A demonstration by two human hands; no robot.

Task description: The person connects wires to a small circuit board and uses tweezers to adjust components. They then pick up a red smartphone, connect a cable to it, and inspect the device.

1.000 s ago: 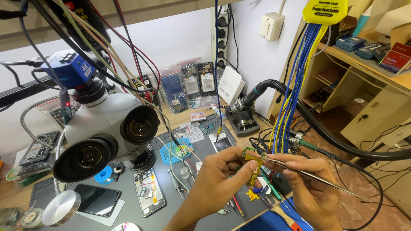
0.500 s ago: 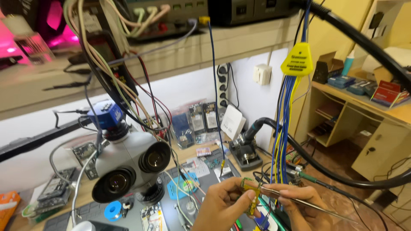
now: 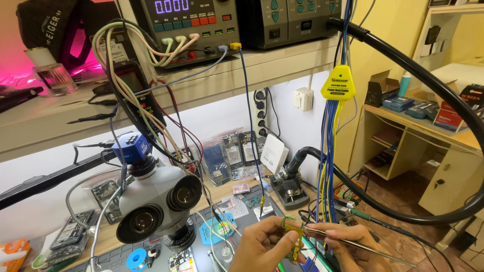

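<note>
At the bottom middle of the head view my left hand (image 3: 259,247) holds a small yellow circuit part (image 3: 292,238) between thumb and fingers. Beside it on the right, my right hand (image 3: 348,244) grips thin metal tweezers (image 3: 363,247) whose tip touches the part's upper edge. Both hands hover over the workbench, just in front of a bundle of blue and yellow cables (image 3: 328,166). My wrists and lower palms are cut off by the frame's bottom edge.
A white stereo microscope (image 3: 159,204) with a blue camera stands at the left. A thick black hose (image 3: 403,75) arcs from the shelf to a black holder (image 3: 290,191). A power supply (image 3: 189,20) sits on the upper shelf. Phone boards and parts lie on the mat.
The view has tilted upward, so the shelf instruments now fill the top and my hands sit lower in frame. Both hands still hold the part and the tweezers together.
</note>
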